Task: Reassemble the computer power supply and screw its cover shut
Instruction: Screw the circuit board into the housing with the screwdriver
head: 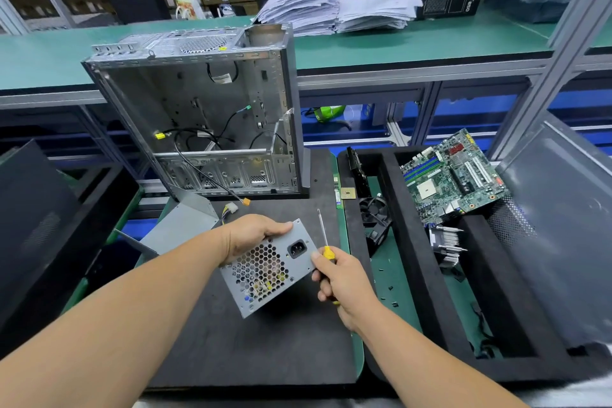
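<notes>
While the dark foam surface (251, 341) filled the lower middle of the view, an empty computer case (198, 116) stood open at twelve o'clock of the hands, its loose cables hanging inside. At three o'clock lay a black foam tray (410, 242) bearing a motherboard (453, 175), a fan (376, 212) and a heatsink (445, 245), with small dark screws (390, 288) scattered on the green mat beside it. A loose grey metal panel (182, 225) lay at ten o'clock of the hands, possibly the cover, though that could not be told for sure. The power supply (268, 268) was held tilted above the surface, its vented face with the mains socket turned up toward the camera. The left hand (251, 235) gripped its upper far edge, fingers curled over the rim. The right hand (341, 281) was closed around the yellow-handled screwdriver (323, 235), thumb touching the unit's right edge. The driver's long axis ran toward twelve o'clock, its tip pointing away from the unit, which lay just at nine o'clock of the right hand's grip. By my judgement the tip would need swinging round toward a corner screw hole, with a screw fetched from the three o'clock side, the right hand being nearer.
</notes>
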